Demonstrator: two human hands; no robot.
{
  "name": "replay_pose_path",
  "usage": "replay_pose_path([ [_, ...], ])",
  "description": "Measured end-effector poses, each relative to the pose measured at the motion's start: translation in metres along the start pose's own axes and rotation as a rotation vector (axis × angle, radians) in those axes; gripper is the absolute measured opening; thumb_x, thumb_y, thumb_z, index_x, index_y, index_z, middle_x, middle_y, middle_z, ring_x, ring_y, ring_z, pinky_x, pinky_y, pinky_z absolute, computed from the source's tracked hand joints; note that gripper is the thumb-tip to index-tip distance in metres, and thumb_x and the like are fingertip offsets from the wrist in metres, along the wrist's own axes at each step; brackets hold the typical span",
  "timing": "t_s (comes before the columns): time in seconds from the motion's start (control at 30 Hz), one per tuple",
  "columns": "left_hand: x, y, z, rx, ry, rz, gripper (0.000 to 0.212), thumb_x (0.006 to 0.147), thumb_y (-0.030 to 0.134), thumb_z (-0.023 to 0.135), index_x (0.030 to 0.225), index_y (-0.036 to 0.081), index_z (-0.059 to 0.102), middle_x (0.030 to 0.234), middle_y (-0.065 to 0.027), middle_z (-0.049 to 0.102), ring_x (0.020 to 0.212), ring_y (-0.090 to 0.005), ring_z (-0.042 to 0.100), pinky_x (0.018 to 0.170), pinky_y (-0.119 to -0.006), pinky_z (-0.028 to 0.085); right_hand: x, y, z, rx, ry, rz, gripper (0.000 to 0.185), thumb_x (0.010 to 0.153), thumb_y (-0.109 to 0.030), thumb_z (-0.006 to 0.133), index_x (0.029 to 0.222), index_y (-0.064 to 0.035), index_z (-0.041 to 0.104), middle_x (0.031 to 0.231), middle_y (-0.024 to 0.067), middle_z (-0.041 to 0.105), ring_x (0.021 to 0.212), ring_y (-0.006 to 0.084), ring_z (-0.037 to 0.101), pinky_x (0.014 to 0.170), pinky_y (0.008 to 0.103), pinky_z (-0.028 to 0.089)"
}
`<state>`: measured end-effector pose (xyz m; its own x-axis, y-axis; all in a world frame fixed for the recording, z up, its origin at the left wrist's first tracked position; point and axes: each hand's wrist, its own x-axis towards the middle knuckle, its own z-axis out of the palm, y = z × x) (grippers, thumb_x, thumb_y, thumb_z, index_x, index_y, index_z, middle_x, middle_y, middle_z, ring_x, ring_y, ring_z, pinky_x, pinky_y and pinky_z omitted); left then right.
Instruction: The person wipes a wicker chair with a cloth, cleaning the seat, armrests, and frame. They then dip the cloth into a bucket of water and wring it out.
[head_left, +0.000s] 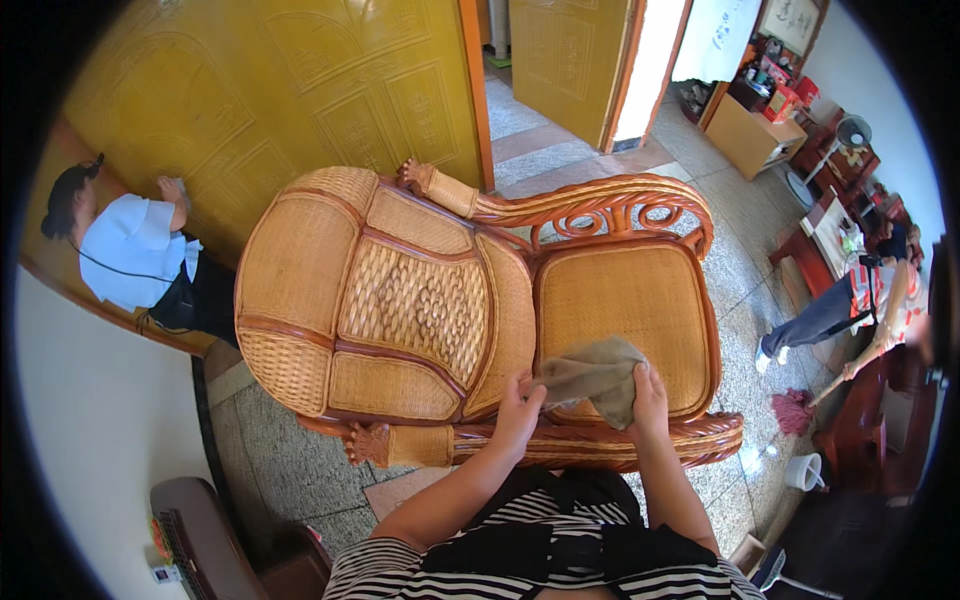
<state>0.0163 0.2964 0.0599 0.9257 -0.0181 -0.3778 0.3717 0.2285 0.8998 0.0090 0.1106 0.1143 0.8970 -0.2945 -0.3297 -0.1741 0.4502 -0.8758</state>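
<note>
A greyish-brown cloth (600, 375) is stretched between my two hands above the seat of a wicker rattan armchair (626, 307). My left hand (521, 409) pinches one end of it, near where the seat meets the backrest. Gripping the other end, my right hand (649, 401) is over the near side of the seat. The woven backrest (412, 307) extends to the left, with a carved armrest (592, 446) running just below my hands. Part of the seat is hidden behind the cloth.
A person in a white top (127, 247) touches the yellow door (322, 82) at left. On the right, another person (885, 292) holds a mop with a pink head (792, 411). A white bucket (804, 472) stands on the tiled floor (739, 210). A fan (853, 131) is farther back.
</note>
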Motion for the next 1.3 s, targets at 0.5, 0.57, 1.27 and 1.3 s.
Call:
replay_pose_path([
  [0.5,-0.020,-0.005,0.027,-0.773,-0.299,-0.504,0.047,0.094,0.049,0.037,0.113,0.010,0.055,0.112,-0.0077,0.060,0.106,-0.0222,0.056,0.095,-0.037,0.043,-0.013,0.015,0.010,0.116,-0.388,0.611,0.034,0.097,-0.023,0.041,0.120,-0.0002,0.050,0.114,0.0103,0.058,0.104,0.0195,0.056,0.091,0.0326,0.044],
  [0.57,-0.019,-0.002,0.033,-0.906,-0.257,-0.579,0.058,0.093,0.055,0.031,0.121,0.008,0.052,0.120,-0.0102,0.057,0.110,-0.0248,0.055,0.097,-0.040,0.041,0.000,0.020,-0.006,0.099,-0.376,0.595,0.034,0.097,-0.024,0.042,0.119,-0.0001,0.050,0.112,0.0098,0.059,0.102,0.0191,0.056,0.089,0.0327,0.045],
  [1.27,-0.037,-0.015,0.091,-0.765,0.028,-0.388,0.045,0.095,0.040,0.042,0.123,0.005,0.048,0.116,-0.0096,0.058,0.103,-0.0212,0.057,0.091,-0.034,0.044,0.023,0.053,-0.049,0.857,-0.709,1.005,0.059,0.095,-0.049,0.021,0.133,-0.0074,0.040,0.129,0.0166,0.049,0.115,0.0333,0.050,0.096,0.0506,0.041],
  [1.3,-0.034,-0.019,0.085,-0.755,0.017,-0.370,0.048,0.096,0.041,0.040,0.125,0.005,0.046,0.118,-0.0103,0.057,0.105,-0.0225,0.057,0.093,-0.035,0.044,0.021,0.050,-0.040,0.856,-0.646,1.020,0.061,0.094,-0.050,0.022,0.133,-0.0074,0.040,0.130,0.0164,0.048,0.116,0.0337,0.049,0.097,0.0510,0.039],
])
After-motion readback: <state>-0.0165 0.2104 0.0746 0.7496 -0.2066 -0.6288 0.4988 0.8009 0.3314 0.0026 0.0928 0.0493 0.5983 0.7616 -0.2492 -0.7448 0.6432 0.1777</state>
